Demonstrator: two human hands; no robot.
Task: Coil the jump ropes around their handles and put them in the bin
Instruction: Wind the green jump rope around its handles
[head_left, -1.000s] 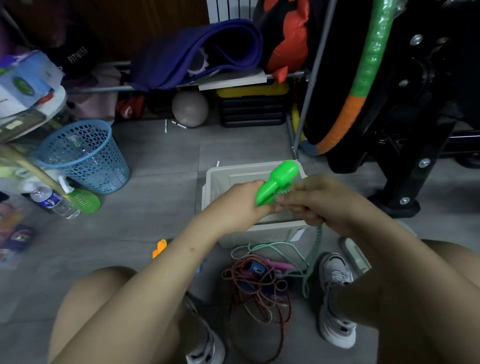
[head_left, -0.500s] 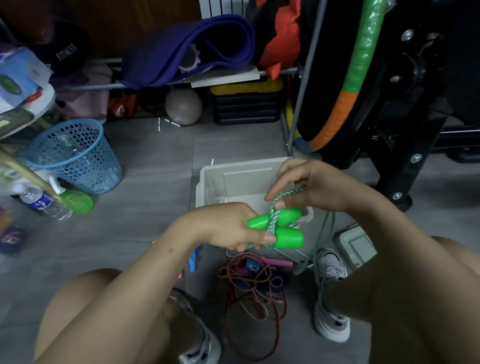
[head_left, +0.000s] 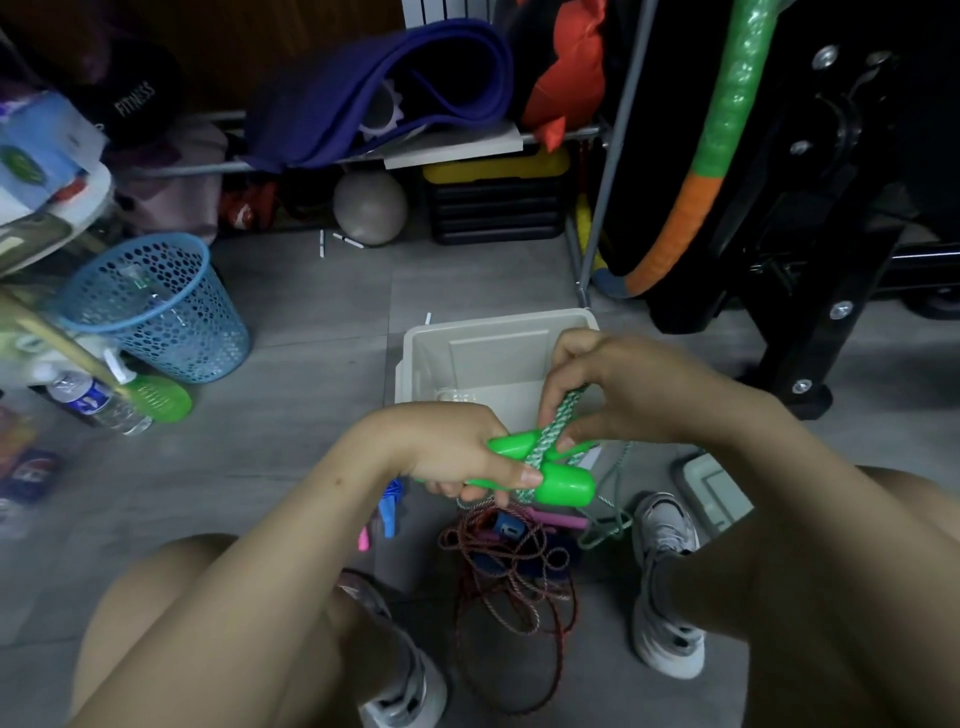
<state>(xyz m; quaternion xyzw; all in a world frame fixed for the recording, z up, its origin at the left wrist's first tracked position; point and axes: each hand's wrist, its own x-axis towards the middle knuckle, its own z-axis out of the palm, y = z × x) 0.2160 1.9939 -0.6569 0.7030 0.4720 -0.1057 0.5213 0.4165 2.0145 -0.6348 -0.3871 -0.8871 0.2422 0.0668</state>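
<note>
My left hand (head_left: 447, 452) is wrapped around the two green handles (head_left: 550, 475), gripping them side by side, thumb pressed along the front one. They lie crosswise, fat ends pointing to my right, held above the near edge of the bin (head_left: 415, 358). My right hand (head_left: 623, 389) pinches the green-and-white rope (head_left: 553, 428) between thumb and fingers, pulled taut and slanting up from the handles. A few turns of that rope cross over the handles just beside my left thumb. The loose rest of it drops down on my right side and loops on the floor (head_left: 311, 312) next to my right shoe (head_left: 667, 587).

The bin sits open on the floor straight ahead; from here it shows only something small and clear at the bottom. Between my feet lies the red rope (head_left: 511, 597), a loose tangle, with blue and pink handles poking out just under my hands. My left shoe (head_left: 400, 670) is near the bottom edge.

Off to my left stands a blue basket (head_left: 156, 312), with a water bottle (head_left: 98, 400) lying close to it.
</note>
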